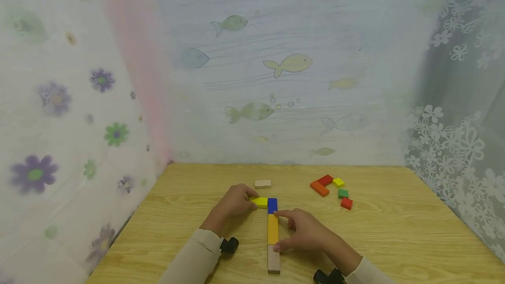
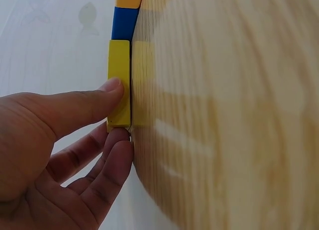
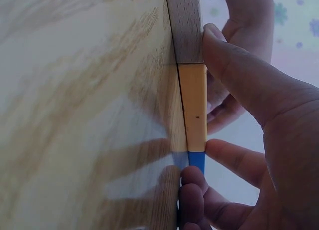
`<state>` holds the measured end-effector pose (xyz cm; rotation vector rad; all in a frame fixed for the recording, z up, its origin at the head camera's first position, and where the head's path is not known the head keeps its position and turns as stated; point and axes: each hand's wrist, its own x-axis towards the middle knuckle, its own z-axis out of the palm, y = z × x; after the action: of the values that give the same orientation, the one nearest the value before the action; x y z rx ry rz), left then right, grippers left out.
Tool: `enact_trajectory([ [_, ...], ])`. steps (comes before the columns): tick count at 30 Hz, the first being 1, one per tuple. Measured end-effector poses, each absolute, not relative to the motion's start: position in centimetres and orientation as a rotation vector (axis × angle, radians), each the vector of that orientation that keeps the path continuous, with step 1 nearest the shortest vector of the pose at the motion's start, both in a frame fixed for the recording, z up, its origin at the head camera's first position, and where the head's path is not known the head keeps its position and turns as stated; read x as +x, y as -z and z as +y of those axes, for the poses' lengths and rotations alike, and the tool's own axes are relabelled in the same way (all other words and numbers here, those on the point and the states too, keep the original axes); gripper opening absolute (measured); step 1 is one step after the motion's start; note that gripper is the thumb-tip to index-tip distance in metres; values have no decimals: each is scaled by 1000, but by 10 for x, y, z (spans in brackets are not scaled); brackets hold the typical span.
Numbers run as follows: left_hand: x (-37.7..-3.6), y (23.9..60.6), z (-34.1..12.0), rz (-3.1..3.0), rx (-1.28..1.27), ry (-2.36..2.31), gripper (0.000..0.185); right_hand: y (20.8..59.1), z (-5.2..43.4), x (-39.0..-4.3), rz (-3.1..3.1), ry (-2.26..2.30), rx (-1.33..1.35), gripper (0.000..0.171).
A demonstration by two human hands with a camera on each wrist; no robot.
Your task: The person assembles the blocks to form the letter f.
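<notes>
My left hand (image 1: pixel 236 200) pinches a yellow block (image 1: pixel 261 202) lying on the table, the thumb on its side and fingertips at its outer end. The yellow block's other end meets a blue block (image 1: pixel 272 205), forming a corner. From the blue block, an orange-yellow block (image 1: pixel 273 229) and a plain wooden block (image 1: pixel 273 261) run in a straight row toward me. My right hand (image 1: pixel 305 231) is at the row's right side. Its index fingertip touches near the blue and orange-yellow joint, while the thumb (image 3: pixel 219 43) rests against the plain block.
Beyond the left hand lies another plain wooden block (image 1: pixel 262 184). At the back right are an orange block (image 1: pixel 319 188), a longer red block (image 1: pixel 325 180), and small yellow (image 1: pixel 338 182), green (image 1: pixel 343 193) and red (image 1: pixel 346 204) blocks. Patterned curtains surround the wooden table (image 1: pixel 386 231).
</notes>
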<state>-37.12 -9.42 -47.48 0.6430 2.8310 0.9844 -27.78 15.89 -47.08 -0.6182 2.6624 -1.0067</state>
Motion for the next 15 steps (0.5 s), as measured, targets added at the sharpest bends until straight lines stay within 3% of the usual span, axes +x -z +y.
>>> enact_trajectory([
  [15,-370,474,-94,2834,623,-984,29,470,159,-278,2652,1015,-603,90],
])
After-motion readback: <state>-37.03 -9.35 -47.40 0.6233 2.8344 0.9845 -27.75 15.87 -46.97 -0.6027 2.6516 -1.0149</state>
